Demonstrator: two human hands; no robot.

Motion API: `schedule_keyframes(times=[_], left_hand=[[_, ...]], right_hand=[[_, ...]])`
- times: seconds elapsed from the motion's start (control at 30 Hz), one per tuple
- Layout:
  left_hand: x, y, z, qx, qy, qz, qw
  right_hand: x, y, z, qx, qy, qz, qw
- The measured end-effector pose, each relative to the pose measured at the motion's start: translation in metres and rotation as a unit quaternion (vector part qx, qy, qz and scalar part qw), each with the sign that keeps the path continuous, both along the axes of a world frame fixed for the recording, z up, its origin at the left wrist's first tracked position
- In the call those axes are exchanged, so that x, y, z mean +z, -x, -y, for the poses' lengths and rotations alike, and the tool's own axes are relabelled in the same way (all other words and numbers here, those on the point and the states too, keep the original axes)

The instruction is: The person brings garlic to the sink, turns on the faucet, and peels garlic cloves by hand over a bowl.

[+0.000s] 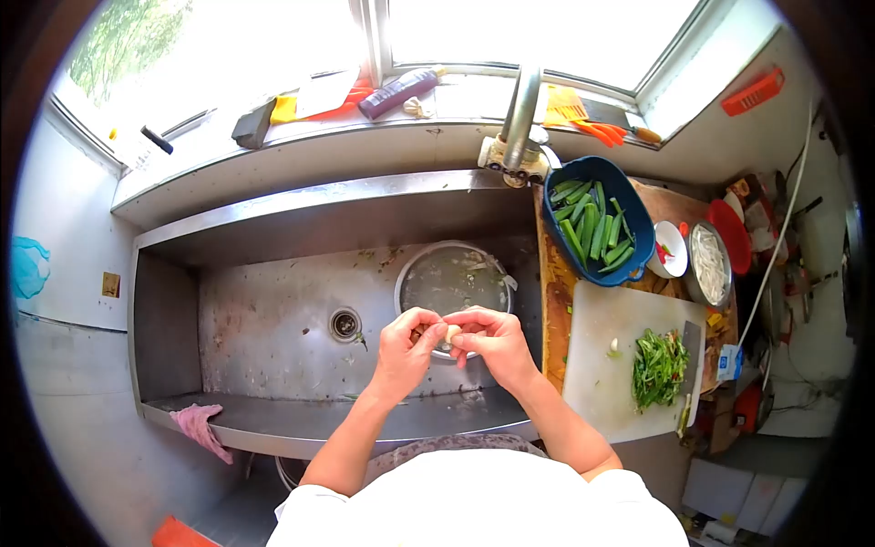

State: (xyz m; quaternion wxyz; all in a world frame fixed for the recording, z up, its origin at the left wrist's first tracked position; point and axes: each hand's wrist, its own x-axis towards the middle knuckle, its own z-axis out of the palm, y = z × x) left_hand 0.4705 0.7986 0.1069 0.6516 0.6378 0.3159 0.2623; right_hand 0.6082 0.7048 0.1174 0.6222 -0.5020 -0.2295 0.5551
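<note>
Above the near rim of a round metal basin [401, 290] in the sink, my two hands meet at a small pale garlic clove [452, 334]. My left hand [404, 354] pinches one side of it between thumb and forefinger. The thumb and fingers of my right hand [499, 345] close on its other side. Cloudy water with a few pale scraps lies in the basin. On the white cutting board [592, 365] to the right are another small pale clove [614, 346] and a pile of chopped green pepper [658, 369].
A blue basket [558, 239] of okra [597, 228], a white bowl [672, 251] and a metal bowl of pale shreds [708, 260] stand behind the board. The tap [521, 118] rises at the back. A pink cloth [200, 428] hangs over the sink's front left edge.
</note>
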Motion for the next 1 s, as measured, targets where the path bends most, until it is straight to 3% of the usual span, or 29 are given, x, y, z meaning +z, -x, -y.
schedule_keyframes(times=[0.1, 0.33, 0.47, 0.57, 0.67, 0.77, 1.0], left_hand=[[0.014, 0.002, 0.008, -0.023, 0.147, 0.020, 0.989], [0.020, 0.008, 0.012, 0.030, 0.191, 0.021, 0.981], [0.016, 0.006, 0.009, 0.011, -0.057, -0.052, 0.997], [0.017, 0.004, 0.013, -0.013, -0.051, -0.064, 0.997], [0.027, 0.006, 0.010, -0.021, 0.089, -0.120, 0.989], [0.024, 0.004, 0.012, -0.049, 0.193, -0.030, 0.980], [0.029, -0.002, 0.017, -0.121, 0.159, -0.040, 0.979]], right_hand=[[0.003, 0.001, 0.013, -0.022, -0.032, -0.095, 0.995], [0.008, 0.000, 0.038, -0.056, -0.090, -0.166, 0.980], [0.015, 0.000, 0.047, -0.074, -0.076, -0.131, 0.986], [0.020, 0.004, 0.048, -0.095, -0.050, -0.115, 0.988], [0.024, 0.008, 0.047, -0.110, -0.043, -0.088, 0.989], [0.024, 0.011, 0.045, -0.106, -0.042, -0.049, 0.992], [0.017, 0.016, 0.042, -0.058, -0.028, -0.009, 0.998]])
